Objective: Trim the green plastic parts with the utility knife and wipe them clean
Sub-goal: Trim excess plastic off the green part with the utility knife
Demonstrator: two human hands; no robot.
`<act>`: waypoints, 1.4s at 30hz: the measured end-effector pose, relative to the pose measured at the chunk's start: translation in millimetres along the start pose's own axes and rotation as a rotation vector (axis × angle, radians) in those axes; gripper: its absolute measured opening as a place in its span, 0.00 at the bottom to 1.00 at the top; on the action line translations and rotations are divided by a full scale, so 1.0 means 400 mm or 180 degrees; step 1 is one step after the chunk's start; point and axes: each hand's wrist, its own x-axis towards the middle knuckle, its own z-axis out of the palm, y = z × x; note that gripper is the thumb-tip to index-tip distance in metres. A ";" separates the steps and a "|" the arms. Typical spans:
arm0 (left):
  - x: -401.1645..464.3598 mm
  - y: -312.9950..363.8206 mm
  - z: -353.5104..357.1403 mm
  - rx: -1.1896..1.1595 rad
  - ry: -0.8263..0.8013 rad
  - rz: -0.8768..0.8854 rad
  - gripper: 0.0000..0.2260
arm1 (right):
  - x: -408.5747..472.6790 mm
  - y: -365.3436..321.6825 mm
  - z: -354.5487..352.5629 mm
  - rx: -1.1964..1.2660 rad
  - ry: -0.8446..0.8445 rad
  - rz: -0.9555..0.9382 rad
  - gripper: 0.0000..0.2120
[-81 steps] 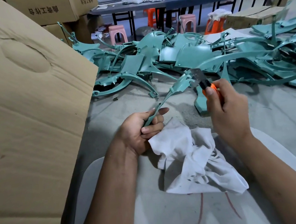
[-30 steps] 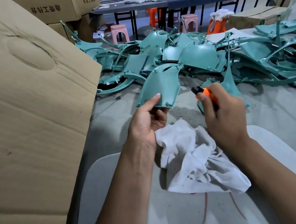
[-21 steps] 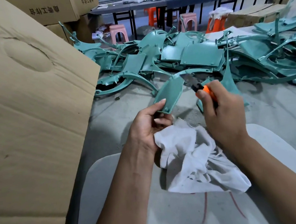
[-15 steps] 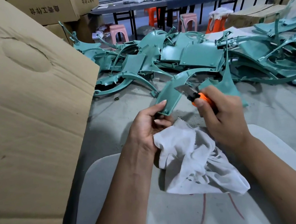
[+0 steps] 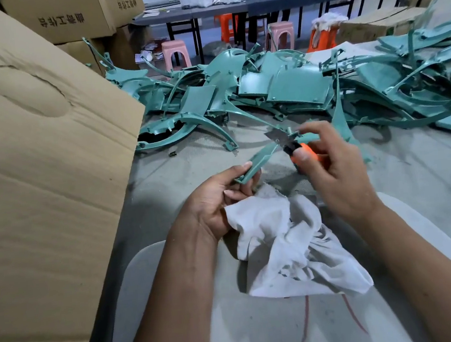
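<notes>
Grey worktable (image 5: 428, 177) heaped with green parts (image 5: 296, 88), cardboard boxes (image 5: 38, 176) left, stools behind; left hand (image 5: 216, 199) pinching green plastic part (image 5: 256, 160) above white cloth (image 5: 287, 242); right hand (image 5: 333, 170) gripping orange utility knife (image 5: 296, 149), blade on part

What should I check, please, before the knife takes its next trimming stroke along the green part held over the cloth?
1. Part held firmly: the left hand grips the near end of the green part. Ok.
2. Knife grip: the right hand is wrapped round the utility knife. Ok.
3. Blade extended and at the part's far end. Ok.
4. Left fingers out of the blade's path: they sit at the opposite end. Ok.
5. Right fingertips beside the blade: blurred. Cannot tell.
6. White cloth ready for wiping, beneath the hands. Ok.
</notes>
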 end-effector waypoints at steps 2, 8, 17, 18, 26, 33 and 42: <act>0.002 0.002 -0.010 0.0406 0.0110 0.0157 0.13 | 0.001 0.004 0.007 0.0038 -0.0203 0.0004 0.21; 0.023 -0.003 -0.039 0.2856 0.1661 0.1397 0.14 | 0.000 0.013 0.010 0.0068 0.0484 -0.0043 0.06; 0.037 -0.028 -0.033 0.4078 -0.0366 0.2688 0.28 | -0.001 0.001 0.020 -0.0164 0.0496 0.0223 0.07; 0.042 -0.037 -0.021 0.4047 -0.0156 0.2935 0.22 | -0.001 -0.007 0.023 -0.0156 0.0509 0.0221 0.08; 0.044 -0.044 -0.013 0.3755 0.0406 0.3252 0.12 | 0.003 -0.018 0.020 -0.0924 0.0736 0.0631 0.15; 0.046 -0.047 -0.013 0.3699 0.0323 0.3205 0.11 | 0.010 0.003 0.014 -0.1306 0.0538 0.1049 0.18; 0.035 -0.046 -0.003 0.3383 0.0319 0.3163 0.08 | 0.007 0.006 0.020 -0.1453 0.0553 0.0920 0.17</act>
